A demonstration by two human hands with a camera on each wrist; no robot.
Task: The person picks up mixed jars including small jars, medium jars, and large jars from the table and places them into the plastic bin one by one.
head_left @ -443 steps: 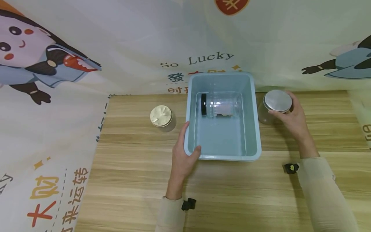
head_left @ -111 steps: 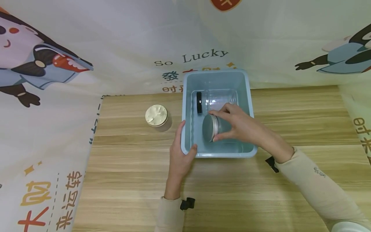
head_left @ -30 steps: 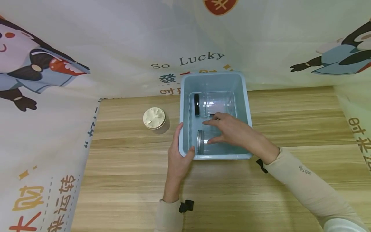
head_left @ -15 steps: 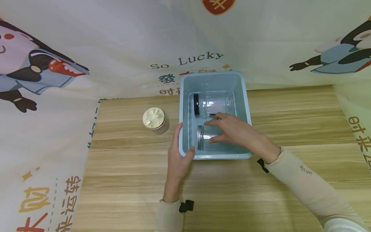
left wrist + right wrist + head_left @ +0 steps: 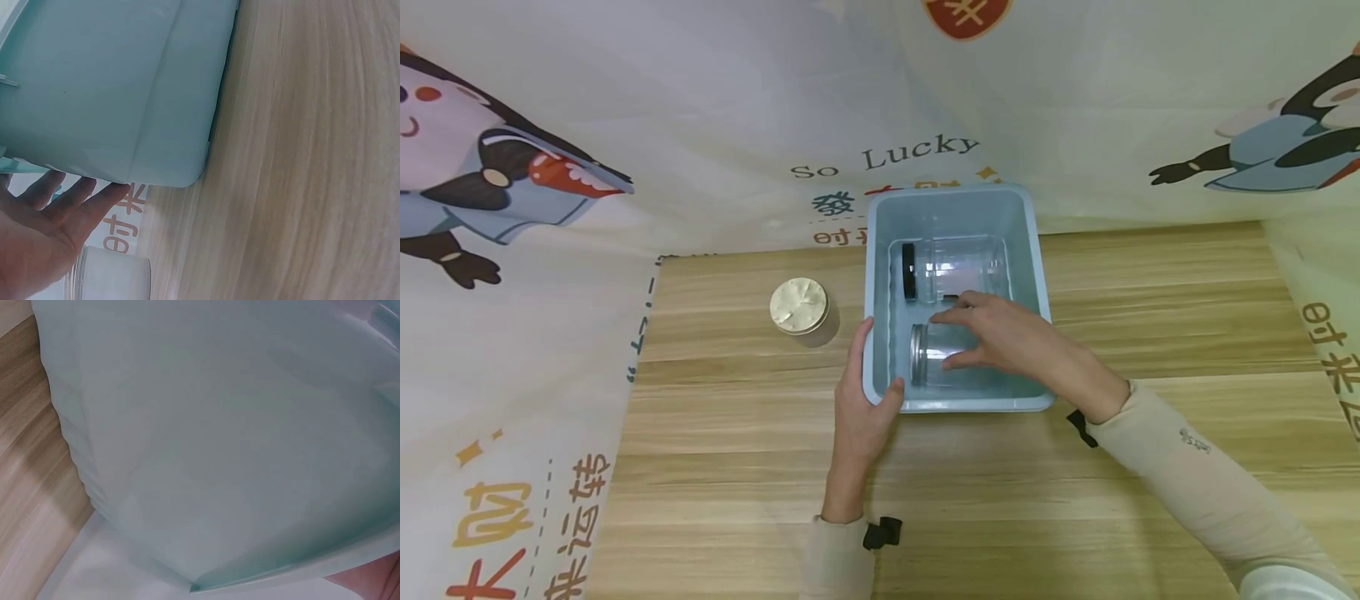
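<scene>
A pale blue plastic bin [image 5: 958,406] stands in the middle of the table in the head view. My left hand [image 5: 867,421] grips its front left corner, thumb over the rim and fingers along the outer wall [image 5: 169,150]. Inside, a clear jar with a silver lid [image 5: 918,357] lies on its side near the front. Over that jar is my right hand [image 5: 1000,335], thumb and forefinger spread apart and overlapping its clear body. Behind it lies a larger clear jar with a black lid [image 5: 909,272]. The right wrist view shows mostly the bin's outer wall [image 5: 206,437].
An upright jar with a gold-coloured lid [image 5: 799,305] stands left of the bin, also partly seen as a jar [image 5: 115,275] in the left wrist view. A printed cloth backdrop [image 5: 730,125] rises behind the wooden table [image 5: 715,467].
Earlier the silver-lidded jar stood right of the bin; my right hand carried it in and laid it down. In the last second it rolled slightly backward. My left hand stays on the corner.
</scene>
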